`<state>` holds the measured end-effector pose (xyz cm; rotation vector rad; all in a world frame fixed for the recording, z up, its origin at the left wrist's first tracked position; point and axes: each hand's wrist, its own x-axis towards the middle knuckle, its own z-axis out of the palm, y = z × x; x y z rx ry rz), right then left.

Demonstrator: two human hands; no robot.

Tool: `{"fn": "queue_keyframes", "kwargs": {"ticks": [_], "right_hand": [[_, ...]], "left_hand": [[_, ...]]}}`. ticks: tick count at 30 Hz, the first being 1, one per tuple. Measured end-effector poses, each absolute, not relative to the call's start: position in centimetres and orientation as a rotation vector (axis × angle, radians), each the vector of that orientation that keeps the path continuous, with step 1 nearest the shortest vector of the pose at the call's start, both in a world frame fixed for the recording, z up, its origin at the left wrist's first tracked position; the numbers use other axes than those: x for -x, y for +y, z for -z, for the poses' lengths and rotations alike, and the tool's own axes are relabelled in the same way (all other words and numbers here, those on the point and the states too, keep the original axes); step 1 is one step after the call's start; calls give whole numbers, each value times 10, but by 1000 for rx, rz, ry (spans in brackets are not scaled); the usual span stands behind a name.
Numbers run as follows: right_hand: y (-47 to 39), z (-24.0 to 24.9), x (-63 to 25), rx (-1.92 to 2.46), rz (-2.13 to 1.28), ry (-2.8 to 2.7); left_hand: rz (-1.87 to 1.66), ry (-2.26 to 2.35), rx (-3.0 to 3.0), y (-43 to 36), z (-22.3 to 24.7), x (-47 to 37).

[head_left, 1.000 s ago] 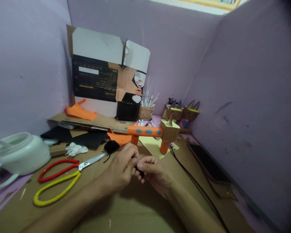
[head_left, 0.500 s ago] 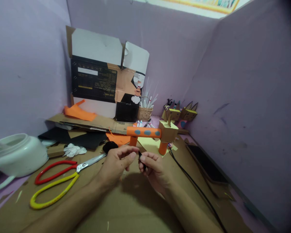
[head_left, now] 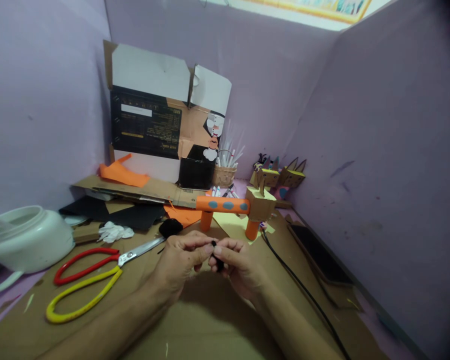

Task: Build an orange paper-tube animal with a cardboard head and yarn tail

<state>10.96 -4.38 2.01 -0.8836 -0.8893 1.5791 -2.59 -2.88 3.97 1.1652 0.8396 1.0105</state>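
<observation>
Between my two hands, above the cardboard, is a small dark bundle that looks like black yarn. My right hand pinches it between thumb and fingers. The thumb and fingertips of my left hand close on its upper end, touching the right fingertips. A black ball, apparently yarn, lies just beyond my left hand. Behind the hands stands an animal figure with an orange tube body with blue-grey spots, orange legs and a cardboard box head.
Open scissors with red and yellow handles lie at left, near a white pot and crumpled tissue. A black cable and a phone are at right. Behind stand a flattened box and a marker basket.
My left hand has moved in to the right, and its fingers have closed on the upper end of the black yarn. My right hand stays nearly in place, still holding it.
</observation>
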Motion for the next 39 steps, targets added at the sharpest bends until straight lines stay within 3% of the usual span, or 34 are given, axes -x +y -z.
{"fn": "queue_keyframes", "kwargs": {"ticks": [11,18,25,39], "right_hand": [[-45,-12,-108,914,-1627,-980],[-41,-20,-111,1104,-1301,-1136],[-43,-22,-117,957,-807,-1530],[-45,-13,-115,946,-414,-1752]], "left_hand": [[-979,753,-1002,-31,-40,25],[-879,838,-1002,-24,-39,30],[-725,946,-1108,-20,-43,35],[-731,1031,-1170,-20,-38,34]]}}
